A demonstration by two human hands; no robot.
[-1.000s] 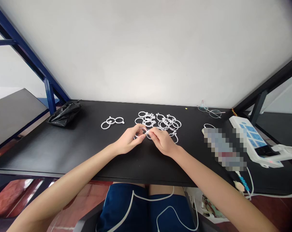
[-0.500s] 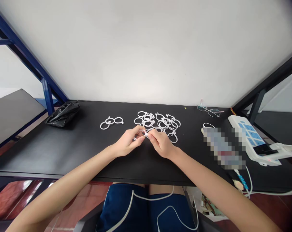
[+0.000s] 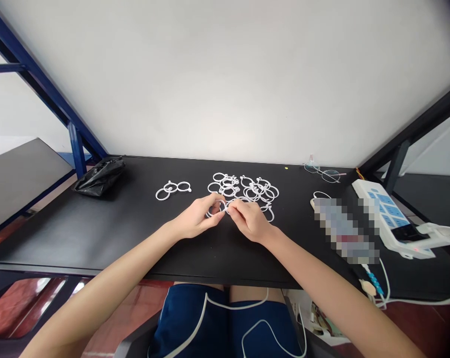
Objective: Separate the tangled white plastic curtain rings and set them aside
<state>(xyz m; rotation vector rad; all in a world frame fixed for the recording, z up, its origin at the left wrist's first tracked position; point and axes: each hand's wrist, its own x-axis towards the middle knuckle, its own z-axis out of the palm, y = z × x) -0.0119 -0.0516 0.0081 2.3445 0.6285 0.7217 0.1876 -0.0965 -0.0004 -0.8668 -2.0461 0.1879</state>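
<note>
Pinched between left grip (image 3: 198, 217) and right grip (image 3: 248, 220), both closed: a white plastic ring (image 3: 214, 213), likely light, springy, slick; best held at the thin rim; more rings (image 3: 243, 188) just beyond.

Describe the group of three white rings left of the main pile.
The group of three white rings lies flat on the black tabletop, in a short row left of the larger pile of rings. Each is a thin loop of what looks like smooth plastic, with a small knob on its rim. Neighbouring rings overlap or link; which passes over which is too small to tell. The left hand and right hand are not touching it.
</note>
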